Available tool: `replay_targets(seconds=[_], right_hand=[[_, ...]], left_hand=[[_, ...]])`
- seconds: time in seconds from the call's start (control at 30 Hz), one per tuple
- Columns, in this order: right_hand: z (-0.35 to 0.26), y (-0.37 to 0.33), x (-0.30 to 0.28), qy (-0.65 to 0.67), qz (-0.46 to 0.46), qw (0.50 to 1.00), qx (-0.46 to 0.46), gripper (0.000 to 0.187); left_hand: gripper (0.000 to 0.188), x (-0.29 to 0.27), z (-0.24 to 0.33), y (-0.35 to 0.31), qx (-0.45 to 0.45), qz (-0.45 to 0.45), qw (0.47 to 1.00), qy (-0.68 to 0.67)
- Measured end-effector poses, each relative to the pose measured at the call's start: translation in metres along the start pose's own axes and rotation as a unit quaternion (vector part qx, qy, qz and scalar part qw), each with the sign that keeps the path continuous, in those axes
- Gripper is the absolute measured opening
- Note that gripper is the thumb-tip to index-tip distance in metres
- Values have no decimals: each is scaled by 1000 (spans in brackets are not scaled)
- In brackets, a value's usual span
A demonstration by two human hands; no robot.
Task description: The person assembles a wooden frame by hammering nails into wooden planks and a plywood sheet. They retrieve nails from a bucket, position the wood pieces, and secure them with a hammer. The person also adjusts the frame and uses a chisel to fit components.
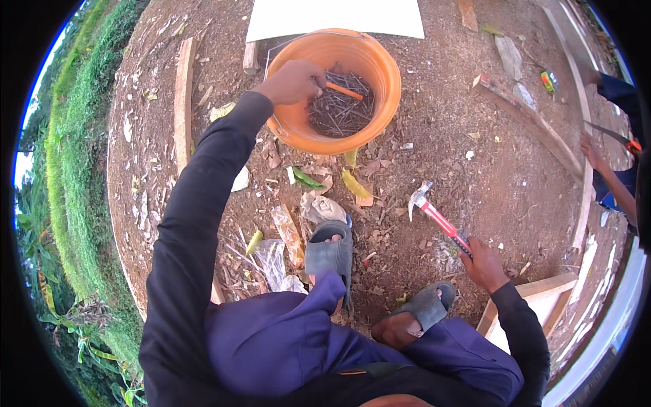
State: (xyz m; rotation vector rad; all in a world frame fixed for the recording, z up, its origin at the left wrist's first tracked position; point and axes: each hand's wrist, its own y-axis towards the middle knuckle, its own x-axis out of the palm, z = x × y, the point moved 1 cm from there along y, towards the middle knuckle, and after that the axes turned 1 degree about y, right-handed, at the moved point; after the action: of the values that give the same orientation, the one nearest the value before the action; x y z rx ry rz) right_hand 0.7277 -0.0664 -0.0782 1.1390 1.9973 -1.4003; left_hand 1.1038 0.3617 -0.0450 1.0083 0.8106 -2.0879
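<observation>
Directions are read with 12 o'clock at the top of the view. The orange plastic bucket [388, 88] stands at 12 o'clock on bare soil, its interior holding loose metal nails [339, 112]. My left hand [293, 83] reaches over the bucket's 9 o'clock rim, fingers curled. A slim orange stick [346, 91] extends from the fingertips toward 4 o'clock, over the nails; I cannot tell whether the fingers pinch it.

My right hand [485, 266], at 4 o'clock, is closed around the grip of a claw hammer [441, 219] with a red-and-black handle. The hammer head points between 10 and 11 o'clock from this hand; I cannot tell whether it contacts the soil.

A white sheet [332, 17] lies beyond the bucket at 12 o'clock. A wooden batten [183, 102] lies at 10 o'clock, a rough timber pole [532, 129] at 2 o'clock. A co-worker's hand [594, 150] is near 2 o'clock, at the right edge.
</observation>
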Motion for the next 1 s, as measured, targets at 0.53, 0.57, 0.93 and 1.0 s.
replay_targets(seconds=[0.53, 0.57, 0.93, 1.0], right_hand=[[26, -26, 22, 22, -38, 999, 30, 31], [28, -25, 22, 20, -42, 998, 32, 31], [44, -21, 27, 1, 29, 998, -48, 30], [45, -21, 28, 3, 24, 999, -39, 29]], left_hand=[[18, 49, -22, 20, -75, -4, 987, 145], [18, 49, -23, 20, -43, 7, 989, 144], [12, 15, -1, 8, -126, 23, 958, -257], [13, 7, 6, 2, -116, 19, 935, -334]])
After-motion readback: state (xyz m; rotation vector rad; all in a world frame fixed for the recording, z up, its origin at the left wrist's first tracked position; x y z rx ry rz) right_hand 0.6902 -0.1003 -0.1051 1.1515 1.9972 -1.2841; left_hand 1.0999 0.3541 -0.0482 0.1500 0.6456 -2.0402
